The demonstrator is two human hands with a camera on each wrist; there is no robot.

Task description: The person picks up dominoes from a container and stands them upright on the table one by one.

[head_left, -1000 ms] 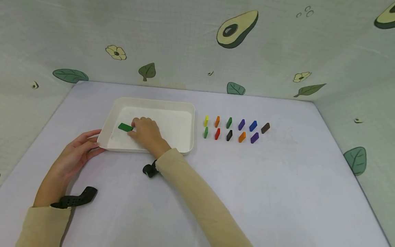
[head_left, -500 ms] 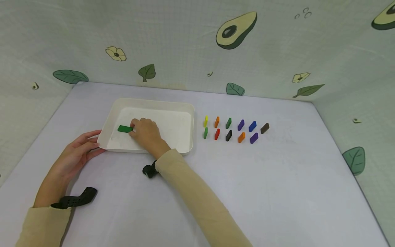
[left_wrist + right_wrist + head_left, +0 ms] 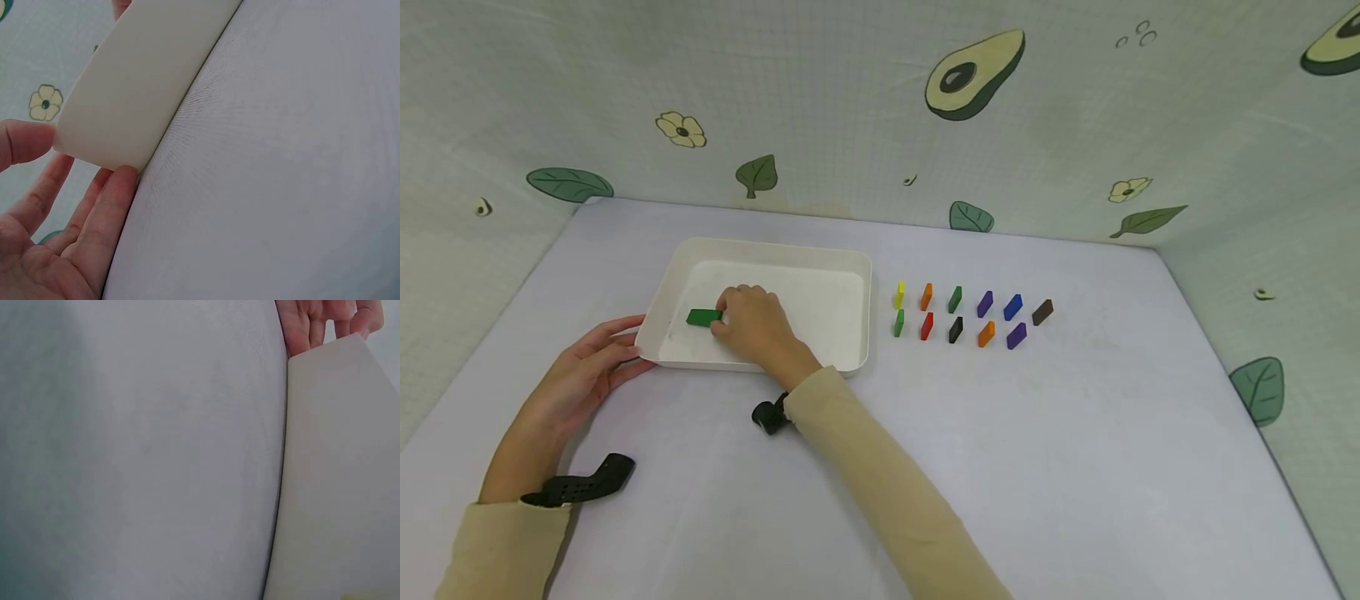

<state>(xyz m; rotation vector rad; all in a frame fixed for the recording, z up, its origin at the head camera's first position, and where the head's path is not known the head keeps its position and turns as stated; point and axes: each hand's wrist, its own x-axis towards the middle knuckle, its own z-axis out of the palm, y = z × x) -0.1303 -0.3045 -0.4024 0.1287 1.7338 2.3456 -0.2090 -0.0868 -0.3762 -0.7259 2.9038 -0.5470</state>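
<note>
My right hand (image 3: 756,327) reaches into the white tray (image 3: 816,317) and pinches the right end of a green domino (image 3: 703,317), which lies at the tray's left side. My left hand (image 3: 583,375) rests at the tray's near left corner. In the left wrist view, the left thumb (image 3: 28,142) touches the tray's rim and the straight fingers (image 3: 112,206) lie against its end wall. The right wrist view shows the tray's outer wall (image 3: 337,462) and the left fingers at its far corner; the right fingers are out of that view.
Right of the tray, upright dominoes stand in two rows, among them a yellow domino (image 3: 900,293), a red domino (image 3: 927,326) and a brown domino (image 3: 1042,312). A patterned cloth (image 3: 842,100) rises behind the white table (image 3: 1075,467).
The green domino has turned within the tray from a slant to nearly level in the head view, with the right hand at its end. The left hand stays at the tray's corner.
</note>
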